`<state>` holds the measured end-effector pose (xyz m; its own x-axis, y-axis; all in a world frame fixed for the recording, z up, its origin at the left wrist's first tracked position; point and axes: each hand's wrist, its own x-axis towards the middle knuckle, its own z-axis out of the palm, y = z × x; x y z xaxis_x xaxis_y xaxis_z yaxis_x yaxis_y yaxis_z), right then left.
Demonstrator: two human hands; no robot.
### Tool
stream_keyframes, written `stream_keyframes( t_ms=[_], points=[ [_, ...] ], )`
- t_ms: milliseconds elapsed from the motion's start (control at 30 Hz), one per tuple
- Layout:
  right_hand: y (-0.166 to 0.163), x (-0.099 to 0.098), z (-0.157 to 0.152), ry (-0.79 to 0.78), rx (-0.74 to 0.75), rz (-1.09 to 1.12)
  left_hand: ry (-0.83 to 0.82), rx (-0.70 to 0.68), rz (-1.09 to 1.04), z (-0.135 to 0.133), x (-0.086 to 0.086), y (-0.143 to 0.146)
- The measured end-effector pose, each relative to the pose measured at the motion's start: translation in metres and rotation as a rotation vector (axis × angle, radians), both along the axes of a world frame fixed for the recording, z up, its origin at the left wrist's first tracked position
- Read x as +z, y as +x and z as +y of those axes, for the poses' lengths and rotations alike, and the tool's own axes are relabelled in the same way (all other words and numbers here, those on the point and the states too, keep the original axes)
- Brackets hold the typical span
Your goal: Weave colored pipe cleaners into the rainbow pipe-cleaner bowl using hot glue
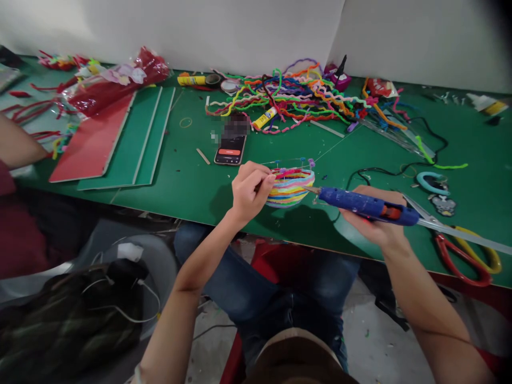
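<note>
A small round basket point(291, 188) wound from bands of coloured pipe cleaners stands at the table's near side. The fingers of my left hand point(251, 189) are pinched at its left rim. My right hand point(374, 213) grips a blue hot glue gun point(360, 204), with a clear glue stick point(468, 234) running out of its back. The gun's nozzle point(311, 189) points left at the basket's right side; whether it touches is hard to tell. Thin strands of glue and small blue and purple bits point(311, 162) show around the rim.
Behind the basket lie a phone point(231, 141) and a tangled heap of pipe cleaners point(280, 96). Scissors point(460, 250) rest at the right edge near a black cord point(434, 152). Boards point(100, 138) lie at left, beside another person's arm point(20, 138).
</note>
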<state>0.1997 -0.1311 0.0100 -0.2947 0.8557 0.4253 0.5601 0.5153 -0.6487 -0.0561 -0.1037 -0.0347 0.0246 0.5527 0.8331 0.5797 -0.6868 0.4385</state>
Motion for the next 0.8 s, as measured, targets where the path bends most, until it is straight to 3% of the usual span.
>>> stream_keyframes(
  t_ms=[300,800],
  points=[
    [-0.015,0.003,0.005,0.046,0.075,-0.021,0.029,-0.043,0.039,-0.002,0.000,0.002],
    [-0.018,0.004,0.006,0.016,0.062,-0.070,0.038,-0.046,0.054,-0.002,0.000,0.002]
  ],
)
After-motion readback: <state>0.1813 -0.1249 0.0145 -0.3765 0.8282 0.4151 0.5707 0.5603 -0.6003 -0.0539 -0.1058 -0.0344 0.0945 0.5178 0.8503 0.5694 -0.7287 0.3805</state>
